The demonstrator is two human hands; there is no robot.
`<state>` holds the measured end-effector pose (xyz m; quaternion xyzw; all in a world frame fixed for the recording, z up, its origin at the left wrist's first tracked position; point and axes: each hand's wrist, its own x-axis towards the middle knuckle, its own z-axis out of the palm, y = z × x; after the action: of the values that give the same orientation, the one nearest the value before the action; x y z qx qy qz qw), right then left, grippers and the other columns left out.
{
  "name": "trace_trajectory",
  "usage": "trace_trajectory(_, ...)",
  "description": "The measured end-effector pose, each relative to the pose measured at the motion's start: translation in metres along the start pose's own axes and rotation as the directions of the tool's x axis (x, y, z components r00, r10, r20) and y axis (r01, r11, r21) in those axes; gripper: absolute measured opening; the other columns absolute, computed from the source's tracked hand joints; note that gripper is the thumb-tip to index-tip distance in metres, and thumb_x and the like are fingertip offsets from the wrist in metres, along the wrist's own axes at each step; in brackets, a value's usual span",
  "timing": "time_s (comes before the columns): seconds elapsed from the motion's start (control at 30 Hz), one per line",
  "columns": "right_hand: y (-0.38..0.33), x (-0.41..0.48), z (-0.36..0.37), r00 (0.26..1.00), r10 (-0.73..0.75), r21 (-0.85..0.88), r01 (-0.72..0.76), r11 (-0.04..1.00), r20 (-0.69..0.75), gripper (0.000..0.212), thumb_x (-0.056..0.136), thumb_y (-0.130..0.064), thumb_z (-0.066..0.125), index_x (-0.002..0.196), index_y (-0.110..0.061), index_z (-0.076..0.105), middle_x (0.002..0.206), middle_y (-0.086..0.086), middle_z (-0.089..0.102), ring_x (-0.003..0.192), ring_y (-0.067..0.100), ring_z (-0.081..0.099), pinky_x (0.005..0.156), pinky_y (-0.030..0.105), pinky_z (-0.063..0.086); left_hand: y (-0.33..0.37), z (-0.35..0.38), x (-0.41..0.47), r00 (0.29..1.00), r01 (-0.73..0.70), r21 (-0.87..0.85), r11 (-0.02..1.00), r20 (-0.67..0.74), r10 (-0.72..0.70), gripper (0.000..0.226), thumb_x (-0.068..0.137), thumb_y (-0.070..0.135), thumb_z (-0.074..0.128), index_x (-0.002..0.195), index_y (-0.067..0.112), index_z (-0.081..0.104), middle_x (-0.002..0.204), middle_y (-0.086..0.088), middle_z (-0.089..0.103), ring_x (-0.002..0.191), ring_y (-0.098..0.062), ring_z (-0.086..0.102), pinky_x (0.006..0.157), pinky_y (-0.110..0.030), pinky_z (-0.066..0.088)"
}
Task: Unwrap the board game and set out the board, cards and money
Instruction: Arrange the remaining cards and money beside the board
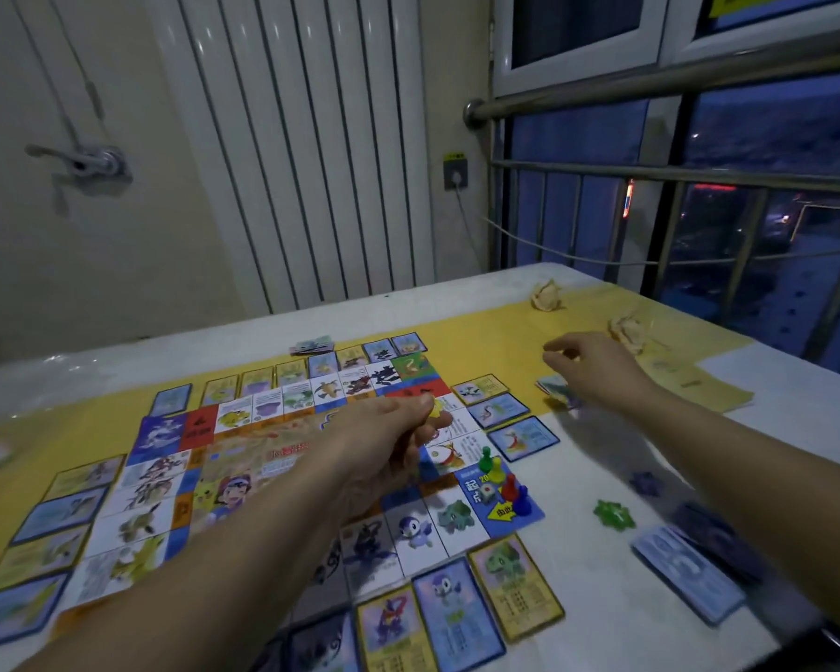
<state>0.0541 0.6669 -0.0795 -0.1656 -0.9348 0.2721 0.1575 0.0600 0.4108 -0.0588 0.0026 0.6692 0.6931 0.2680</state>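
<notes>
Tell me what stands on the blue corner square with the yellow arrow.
Green pawn, yellow pawn, red pawn, blue pawn and small white die stand on that blue square; print beneath them is hidden.

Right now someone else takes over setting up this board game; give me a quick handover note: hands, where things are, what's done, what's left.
Left hand: grip pinches a small yellow piece over the board.
Right hand: grip loose, seemingly empty, above a small card stack right of the board.
Done: board laid flat, cards lined round its edges, four pawns on the start corner, crumpled wrappers lying beyond the right hand.
Left: place the yellow piece and green token, sort the card piles at right; a blurred stack beyond the board may be the money.
</notes>
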Motion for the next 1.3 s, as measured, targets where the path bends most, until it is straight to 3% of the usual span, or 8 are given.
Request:
trace_trajectory(0.1,-0.048,-0.027,-0.003,0.979,-0.120,0.327,0.060,0.943,0.165,0.028,0.096,-0.035,0.051,0.107,-0.015,0.068,0.095,-0.005,0.066,0.081,0.007,0.058,0.064,0.019,0.039,0.000,0.001,0.003,0.999,-0.033,0.034,0.999,0.002,0.033,0.022,0.093,0.023,0.058,0.088,0.005,0.069,0.052,0.003,0.059,0.044,-0.003,0.045,0.050,-0.015,0.039)
trace_trajectory(0.2,-0.087,-0.051,0.002,0.918,-0.238,0.445,0.077,0.892,0.318,0.025,0.088,-0.041,0.060,0.099,-0.020,0.069,0.085,-0.007,0.069,0.067,0.005,0.057,0.059,0.017,0.043,0.001,-0.002,0.003,0.996,-0.089,0.098,0.991,-0.011,0.091,0.023,0.096,0.023,0.054,0.096,0.004,0.068,0.051,0.006,0.058,0.047,-0.005,0.046,0.052,-0.017,0.040)
trace_trajectory(0.4,-0.130,-0.059,0.033,0.881,-0.378,0.461,0.220,0.860,0.284,0.018,0.083,-0.025,0.070,0.096,-0.012,0.072,0.083,-0.002,0.071,0.076,0.006,0.067,0.069,0.019,0.053,0.006,-0.037,-0.011,0.989,-0.121,0.070,0.990,-0.078,0.126,0.022,0.099,0.021,0.048,0.100,0.010,0.067,0.066,-0.005,0.053,0.055,-0.010,0.047,0.044,-0.018,0.045)
trace_trajectory(0.63,-0.189,-0.056,0.081,0.855,-0.490,0.490,0.358,0.795,0.171,0.010,0.085,-0.016,0.069,0.093,-0.010,0.073,0.074,-0.006,0.069,0.066,-0.005,0.062,0.068,0.014,0.050,0.013,-0.103,-0.028,0.992,-0.115,-0.268,0.957,-0.084,0.096,0.022,0.099,0.008,0.043,0.105,0.002,0.063,0.070,-0.008,0.067,0.060,-0.008,0.056,0.049,-0.015,0.051)
trace_trajectory(0.87,-0.236,-0.002,0.140,0.888,-0.331,0.708,0.010,0.706,0.318,0.008,0.090,-0.006,0.060,0.085,-0.007,0.067,0.068,-0.001,0.060,0.059,0.009,0.050,0.056,0.016,0.044,0.020,-0.172,-0.023,0.962,-0.258,-0.452,0.854,-0.204,0.182,0.027,0.099,-0.004,0.035,0.115,-0.001,0.057,0.095,-0.015,0.069,0.059,-0.007,0.064,0.054,-0.014,0.054)
trace_trajectory(1.03,-0.245,0.073,0.179,0.975,-0.116,0.508,0.005,0.861,0.188,0.018,0.089,-0.010,0.063,0.100,0.003,0.069,0.082,0.007,0.063,0.069,0.012,0.054,0.067,0.024,0.042,0.019,-0.207,-0.006,0.915,-0.362,-0.474,0.802,-0.344,0.209,0.022,0.097,-0.001,0.044,0.114,-0.002,0.057,0.081,-0.012,0.073,0.061,-0.009,0.068,0.050,-0.016,0.052)
trace_trajectory(1.17,-0.246,0.123,0.205,0.989,0.012,0.397,-0.071,0.915,0.148,0.028,0.088,-0.012,0.063,0.105,0.010,0.067,0.107,0.021,0.068,0.099,0.031,0.063,0.087,0.038,0.051,0.016,-0.222,0.003,0.900,-0.368,-0.461,0.808,-0.396,0.184,0.015,0.095,0.004,0.050,0.108,0.001,0.058,0.076,-0.008,0.074,0.060,-0.008,0.068,0.048,-0.016,0.052)
trace_trajectory(1.3,-0.242,0.133,0.216,0.990,0.002,0.235,-0.036,0.971,0.144,0.035,0.092,-0.013,0.057,0.114,0.013,0.061,0.118,0.026,0.062,0.109,0.038,0.057,0.094,0.042,0.047,0.016,-0.233,0.007,0.874,-0.389,-0.434,0.813,-0.453,0.176,0.007,0.094,0.006,0.052,0.098,0.004,0.057,0.075,-0.007,0.074,0.059,-0.007,0.068,0.047,-0.015,0.050)
